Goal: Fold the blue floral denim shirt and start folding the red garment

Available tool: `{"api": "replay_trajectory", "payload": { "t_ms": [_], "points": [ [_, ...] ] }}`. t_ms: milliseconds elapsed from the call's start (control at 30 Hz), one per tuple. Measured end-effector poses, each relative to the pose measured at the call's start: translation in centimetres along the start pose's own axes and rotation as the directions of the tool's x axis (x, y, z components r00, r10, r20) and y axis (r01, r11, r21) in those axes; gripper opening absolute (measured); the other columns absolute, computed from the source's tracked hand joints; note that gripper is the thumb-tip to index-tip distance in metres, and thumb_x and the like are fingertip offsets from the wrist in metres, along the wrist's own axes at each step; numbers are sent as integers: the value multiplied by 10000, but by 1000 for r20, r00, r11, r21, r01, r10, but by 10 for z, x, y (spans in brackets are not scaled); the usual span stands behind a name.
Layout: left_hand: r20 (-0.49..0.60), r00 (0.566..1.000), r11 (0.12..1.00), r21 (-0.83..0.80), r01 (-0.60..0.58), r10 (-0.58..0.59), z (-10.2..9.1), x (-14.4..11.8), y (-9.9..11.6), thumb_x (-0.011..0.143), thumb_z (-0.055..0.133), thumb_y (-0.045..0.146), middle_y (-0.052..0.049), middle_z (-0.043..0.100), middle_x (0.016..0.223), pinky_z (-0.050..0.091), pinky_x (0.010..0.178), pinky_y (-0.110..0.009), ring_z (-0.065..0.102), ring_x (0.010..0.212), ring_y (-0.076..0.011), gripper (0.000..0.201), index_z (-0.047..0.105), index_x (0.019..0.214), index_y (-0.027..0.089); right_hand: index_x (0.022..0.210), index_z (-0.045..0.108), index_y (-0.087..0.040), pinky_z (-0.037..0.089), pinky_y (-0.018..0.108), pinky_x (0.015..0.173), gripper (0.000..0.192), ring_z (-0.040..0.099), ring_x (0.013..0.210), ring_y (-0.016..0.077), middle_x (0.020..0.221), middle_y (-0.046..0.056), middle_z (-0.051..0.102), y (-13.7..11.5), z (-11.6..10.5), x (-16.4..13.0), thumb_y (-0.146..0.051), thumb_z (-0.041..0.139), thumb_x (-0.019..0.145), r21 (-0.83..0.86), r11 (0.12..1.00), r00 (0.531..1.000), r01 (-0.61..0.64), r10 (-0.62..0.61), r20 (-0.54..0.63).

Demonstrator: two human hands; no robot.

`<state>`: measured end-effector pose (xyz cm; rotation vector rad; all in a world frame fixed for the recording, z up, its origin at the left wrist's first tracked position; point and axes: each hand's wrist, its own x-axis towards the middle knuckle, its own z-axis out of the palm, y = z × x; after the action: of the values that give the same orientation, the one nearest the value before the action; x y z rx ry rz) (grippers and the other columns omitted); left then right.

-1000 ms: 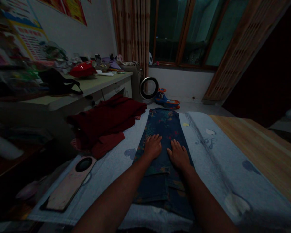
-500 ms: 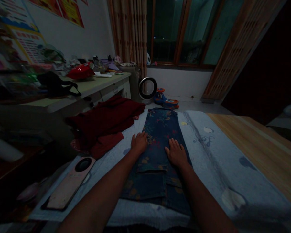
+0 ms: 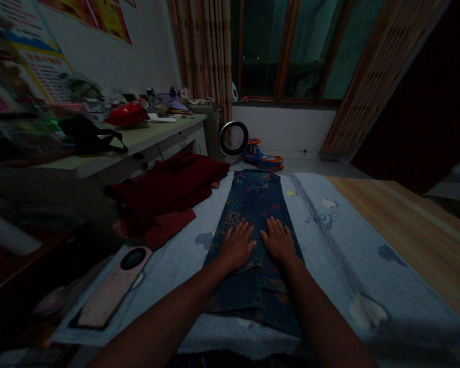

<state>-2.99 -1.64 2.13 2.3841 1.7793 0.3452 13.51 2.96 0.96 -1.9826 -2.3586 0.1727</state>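
Observation:
Folded dark blue trousers (image 3: 255, 197) with a floral print lie lengthwise in front of me on a light blue cloth (image 3: 329, 245). My left hand (image 3: 237, 245) rests flat on the trousers, left of their middle, above a folded-up leg hem. My right hand (image 3: 279, 240) lies flat on them close to the right edge, fingers pointing away from me. Both hands are open and hold nothing; the fabric under the palms is hidden.
Dark red clothing (image 3: 168, 186) is heaped at the left. A pink phone (image 3: 111, 291) lies near the cloth's left edge. Bare wood (image 3: 414, 220) shows at the right. Beyond stand a cluttered desk (image 3: 149, 138), a round ring-shaped object (image 3: 233, 138) and a blue-orange ride-on toy (image 3: 262, 156).
My left hand has slid from the trousers' left edge inward and toward me, closer to my right hand. My right hand has barely moved.

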Motion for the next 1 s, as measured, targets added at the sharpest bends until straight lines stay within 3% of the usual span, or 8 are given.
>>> {"api": "replay_trajectory", "payload": {
  "t_ms": [267, 767, 833, 933, 1000],
  "points": [
    [-12, 1000, 998, 64, 17, -17, 7, -1, -2, 986, 292, 463, -61, 293, 1569, 204, 1159, -517, 231, 1449, -239, 552, 326, 1482, 223, 1517, 256, -134, 134, 472, 1152, 655, 170, 1457, 239, 1592, 81, 206, 2, 0, 1, -492, 202, 970, 16, 1000, 1000, -17, 18, -16],
    [-27, 1000, 997, 79, 11, -8, 8, -3, -2, 986, 256, 485, -52, 293, 1570, 194, 1154, -547, 230, 1445, -246, 561, 325, 1482, 232, 1484, 323, -102, 149, 550, 1132, 602, 206, 1444, 292, 1568, 150, 252, 24, -1, 7, -413, 280, 970, 15, 985, 980, -171, 171, -102],
    [-33, 999, 997, 77, 14, -12, 8, -3, -1, 984, 262, 485, -55, 301, 1567, 197, 1152, -548, 237, 1443, -246, 560, 336, 1477, 229, 1472, 347, -112, 128, 555, 1138, 559, 216, 1442, 285, 1555, 150, 287, 22, -3, 6, -350, 291, 969, 26, 994, 975, -110, 113, -190],
    [-44, 999, 997, 73, 18, -15, 9, -3, -1, 984, 267, 483, -55, 300, 1567, 199, 1152, -545, 238, 1444, -246, 558, 336, 1477, 231, 1472, 349, -137, 125, 491, 1162, 529, 192, 1455, 222, 1557, 110, 300, 14, -4, 5, -276, 263, 968, 45, 986, 938, 161, -138, -319],
    [-45, 999, 998, 69, 17, -14, 10, -3, -2, 984, 263, 479, -52, 296, 1569, 199, 1154, -541, 236, 1445, -242, 561, 329, 1481, 227, 1469, 356, -150, 138, 449, 1170, 525, 201, 1454, 187, 1553, 89, 315, 9, -2, 4, -260, 250, 967, 57, 942, 899, 330, -295, -324]
  ]
}}
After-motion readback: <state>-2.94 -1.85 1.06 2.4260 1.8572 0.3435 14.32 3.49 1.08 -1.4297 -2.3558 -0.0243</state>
